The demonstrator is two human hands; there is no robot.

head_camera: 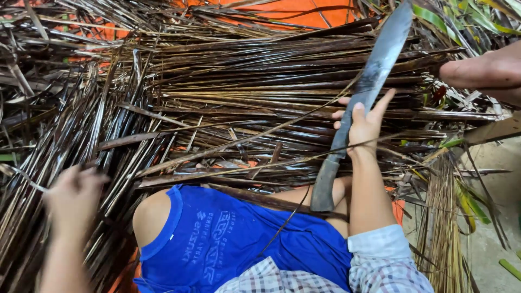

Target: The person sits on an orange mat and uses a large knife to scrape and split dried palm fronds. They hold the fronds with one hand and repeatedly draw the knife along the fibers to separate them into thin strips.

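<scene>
Closest to view, a blue cloth [228, 244] covers the person's knee, with a checked sleeve [380, 266] just beside it. Above the knee the right hand [362, 123] steadies a long knife [364, 92]: the blade is dull grey and mottled, broad, pointing up and away, its dark handle resting near the thigh. Its grip is loose, fingers spread against the blade's edge and pinching a thin pale strip [260, 135] that runs leftward. The left hand [73, 195] is blurred over the dark sticks [244, 70]; I cannot tell its grip. These glossy brown midribs lie heaped across an orange sheet [293, 11], crowding everything. Another person's hand [485, 70] rests at the right edge beside green leaves [461, 21].
</scene>
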